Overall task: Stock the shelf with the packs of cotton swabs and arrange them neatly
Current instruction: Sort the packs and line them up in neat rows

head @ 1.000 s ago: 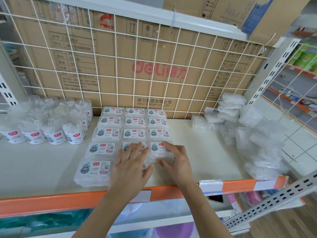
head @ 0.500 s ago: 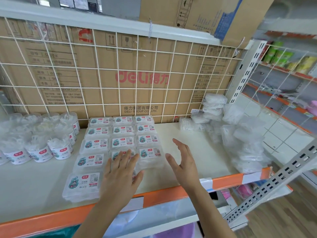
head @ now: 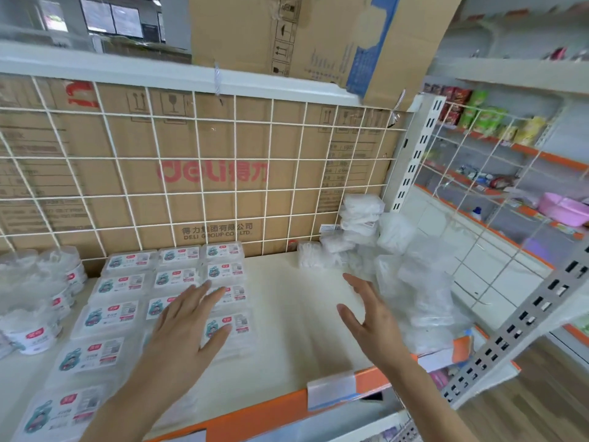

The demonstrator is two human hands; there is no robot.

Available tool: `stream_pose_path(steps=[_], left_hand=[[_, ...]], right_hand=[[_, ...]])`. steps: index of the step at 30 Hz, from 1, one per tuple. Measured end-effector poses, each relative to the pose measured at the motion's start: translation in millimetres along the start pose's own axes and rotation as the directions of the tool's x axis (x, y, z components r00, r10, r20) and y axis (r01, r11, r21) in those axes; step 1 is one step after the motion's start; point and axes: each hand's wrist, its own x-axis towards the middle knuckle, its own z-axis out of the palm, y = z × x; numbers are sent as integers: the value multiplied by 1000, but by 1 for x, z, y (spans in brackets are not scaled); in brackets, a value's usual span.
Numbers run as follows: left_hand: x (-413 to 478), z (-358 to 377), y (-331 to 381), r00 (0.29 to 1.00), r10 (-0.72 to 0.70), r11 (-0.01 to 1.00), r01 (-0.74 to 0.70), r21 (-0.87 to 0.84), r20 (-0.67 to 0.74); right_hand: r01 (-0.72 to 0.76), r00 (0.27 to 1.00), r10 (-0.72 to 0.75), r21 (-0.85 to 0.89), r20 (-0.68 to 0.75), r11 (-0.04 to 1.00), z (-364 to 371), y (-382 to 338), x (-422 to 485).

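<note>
Flat clear boxes of cotton swabs [head: 114,317] with white labels lie in three neat rows on the white shelf [head: 287,320], left of centre. A loose heap of cotton swabs in clear plastic bags [head: 411,282] is piled at the shelf's right end. My left hand [head: 188,327] hovers flat, fingers spread, over the front boxes of the middle and right rows. My right hand [head: 369,317] is raised on edge over the bare shelf, fingers straight, pointing toward the heap. Neither hand holds anything.
Round tubs of swabs [head: 35,301] stand at the left. A white wire grid [head: 197,161] with cardboard boxes behind it backs the shelf. The shelf's front edge is orange [head: 274,413] with a clear price holder. Further shelves with goods run at the right.
Both hands have lifted off the boxes they were pressing. My right hand has moved right across the shelf toward the bagged heap, and the view has swung right.
</note>
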Motion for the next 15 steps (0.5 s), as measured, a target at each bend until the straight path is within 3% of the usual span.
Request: stream_pose_path(steps=[4, 9, 15], left_hand=[[40, 7, 36, 995, 93, 995, -94, 20, 26], [104, 40, 75, 970, 176, 972, -198, 123, 165], [171, 86, 102, 935, 149, 962, -212, 171, 322]], right_hand=[[29, 998, -24, -77, 61, 997, 5, 19, 19], [29, 989, -8, -139, 145, 990, 13, 40, 57], [-29, 952, 97, -232, 289, 972, 24, 57, 101]])
